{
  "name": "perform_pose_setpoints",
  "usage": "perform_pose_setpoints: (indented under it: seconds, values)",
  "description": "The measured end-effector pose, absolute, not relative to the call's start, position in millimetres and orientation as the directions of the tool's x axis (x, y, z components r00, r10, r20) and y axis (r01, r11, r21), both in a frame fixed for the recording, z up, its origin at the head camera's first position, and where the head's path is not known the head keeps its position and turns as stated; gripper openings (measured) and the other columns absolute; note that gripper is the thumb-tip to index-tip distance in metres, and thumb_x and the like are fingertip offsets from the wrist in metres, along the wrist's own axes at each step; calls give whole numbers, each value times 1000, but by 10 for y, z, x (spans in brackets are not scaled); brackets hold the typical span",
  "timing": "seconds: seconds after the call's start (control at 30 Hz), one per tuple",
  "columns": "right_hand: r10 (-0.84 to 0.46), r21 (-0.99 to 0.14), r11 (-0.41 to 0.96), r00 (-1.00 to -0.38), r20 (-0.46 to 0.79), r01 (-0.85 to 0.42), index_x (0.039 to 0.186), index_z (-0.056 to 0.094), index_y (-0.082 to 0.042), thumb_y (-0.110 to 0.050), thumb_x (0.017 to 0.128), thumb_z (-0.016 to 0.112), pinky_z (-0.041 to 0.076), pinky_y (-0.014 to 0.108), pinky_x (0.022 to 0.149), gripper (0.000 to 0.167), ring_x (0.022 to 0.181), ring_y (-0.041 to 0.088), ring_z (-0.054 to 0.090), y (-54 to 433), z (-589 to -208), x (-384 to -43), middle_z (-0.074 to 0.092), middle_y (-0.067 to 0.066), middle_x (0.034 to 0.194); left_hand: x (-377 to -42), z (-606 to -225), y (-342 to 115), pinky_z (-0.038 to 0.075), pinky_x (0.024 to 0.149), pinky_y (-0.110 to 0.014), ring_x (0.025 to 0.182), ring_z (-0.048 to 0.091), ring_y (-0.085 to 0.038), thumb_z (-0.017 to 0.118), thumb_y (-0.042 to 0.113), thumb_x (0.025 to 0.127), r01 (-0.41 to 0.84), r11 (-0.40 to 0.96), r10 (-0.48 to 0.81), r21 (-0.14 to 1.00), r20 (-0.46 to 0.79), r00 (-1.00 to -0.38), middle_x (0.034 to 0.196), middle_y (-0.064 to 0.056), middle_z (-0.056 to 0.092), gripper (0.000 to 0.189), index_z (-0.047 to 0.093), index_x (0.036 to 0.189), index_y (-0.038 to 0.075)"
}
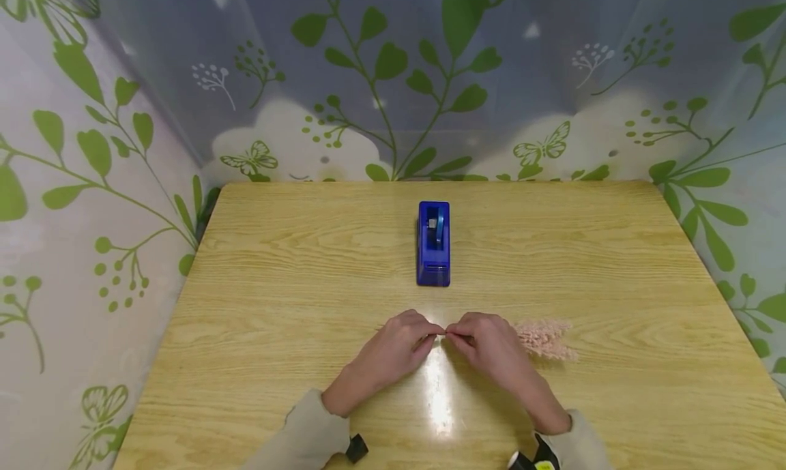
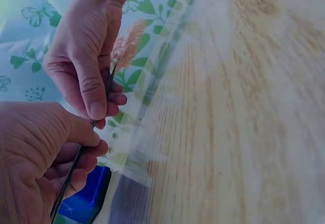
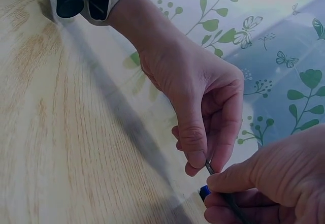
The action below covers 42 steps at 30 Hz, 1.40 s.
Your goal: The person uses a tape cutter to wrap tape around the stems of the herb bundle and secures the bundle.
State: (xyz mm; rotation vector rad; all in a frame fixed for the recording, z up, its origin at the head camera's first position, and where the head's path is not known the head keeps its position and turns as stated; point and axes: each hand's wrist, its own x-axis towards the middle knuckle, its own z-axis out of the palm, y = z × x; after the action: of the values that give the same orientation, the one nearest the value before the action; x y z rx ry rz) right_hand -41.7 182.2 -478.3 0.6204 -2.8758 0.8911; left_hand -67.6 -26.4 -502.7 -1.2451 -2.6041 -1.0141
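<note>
Both hands meet over the table near its front middle. A small bunch of pink fluffy flower sprigs [image 1: 545, 339] has its plumes out to the right, past my right hand [image 1: 491, 342]. Its thin dark stems [image 2: 69, 179] run through both hands in the left wrist view. My left hand [image 1: 399, 342] pinches the stems between thumb and fingers. Right beside it, my right hand pinches them nearer the plumes, fingertips almost touching the left ones. A blue tape dispenser [image 1: 434, 258] stands behind the hands, touched by neither.
The light wood table [image 1: 295, 265] reaches back to a curtain [image 1: 393, 81] printed with green leaves and butterflies, which also hangs at both sides. Dark straps with small devices [image 1: 533, 456] sit at the wrists over light sleeves [image 1: 310, 432].
</note>
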Motion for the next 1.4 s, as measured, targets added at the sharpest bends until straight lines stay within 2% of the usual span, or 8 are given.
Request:
perform_pose_setpoints:
  seconds: [0.43,0.63,0.77,1.13,1.4]
  values:
    - [-283,-508,780,-930,236,-366,85,83,-13,-2,80,88,51,23,58,13,66,10,65,1774,-4803,-410,71,-5,77,-663,-5000,-244,57,83,-21,90,69,-16,72,2,95,701,488,657,521,309,-688,96,-3,76,15,80,108,6]
    - [-309,-518,789,-942,131,-331,90,81,-9,-3,89,80,51,23,61,6,68,8,60,1772,-4792,-414,68,-3,78,-662,-5008,-242,57,81,-21,89,67,-15,71,1,97,697,491,658,523,302,-690,95,-2,74,15,79,108,7]
    - [-338,-509,796,-938,75,-327,93,80,-5,-2,95,74,48,22,60,7,68,8,55,1776,-4786,-418,63,-3,77,-672,-5044,-246,56,82,-21,90,66,-15,69,-1,97,707,481,658,519,320,-682,96,-2,73,15,77,108,6]
    - [-359,-493,776,-918,169,-394,93,82,-7,-2,91,77,44,21,56,8,63,3,49,1807,-4799,-421,62,-5,75,-675,-5056,-246,56,81,-20,91,66,-15,69,0,97,707,477,655,523,325,-682,97,-3,72,14,77,107,7]
    - [-340,-520,759,-920,196,-391,93,83,-7,-1,87,81,49,21,59,9,67,4,58,1814,-4804,-426,69,-4,80,-676,-5053,-239,56,83,-21,95,66,-14,70,1,97,700,503,645,507,319,-694,100,0,73,13,75,107,8]
